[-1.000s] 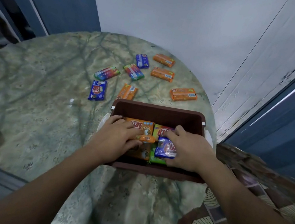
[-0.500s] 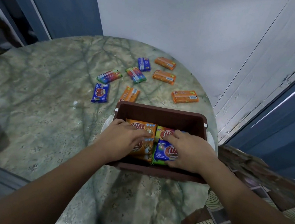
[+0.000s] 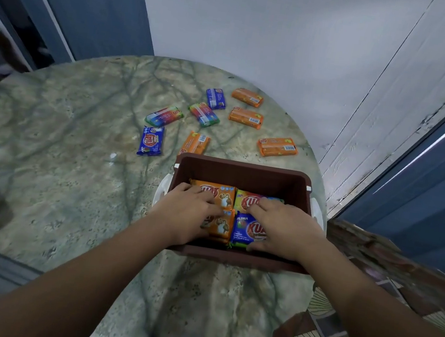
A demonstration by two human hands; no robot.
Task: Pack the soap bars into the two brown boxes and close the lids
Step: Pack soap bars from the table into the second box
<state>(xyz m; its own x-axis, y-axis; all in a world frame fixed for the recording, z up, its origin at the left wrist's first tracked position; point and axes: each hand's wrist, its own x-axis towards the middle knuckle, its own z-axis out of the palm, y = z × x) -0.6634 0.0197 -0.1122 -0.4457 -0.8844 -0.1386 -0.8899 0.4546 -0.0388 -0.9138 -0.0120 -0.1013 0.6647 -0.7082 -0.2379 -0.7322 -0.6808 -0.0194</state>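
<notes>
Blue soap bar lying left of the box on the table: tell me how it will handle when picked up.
The blue soap bar lies flat and rectangular, so it probably won't roll. Its wrapper looks glossy, so perhaps slippery. It likely stays stiff when lifted.

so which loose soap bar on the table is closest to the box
The orange bar just behind the box's far left corner; every other loose bar lies clearly farther off.

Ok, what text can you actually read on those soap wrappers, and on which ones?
"KUAT": orange bar in the box, partly under the left hand.
"FLORA" and "KUA…": blue bar in the box, under the right hand.
"KUAT": blue bar on the table.
Small print and barcodes on the other bars: too small to read.
</notes>
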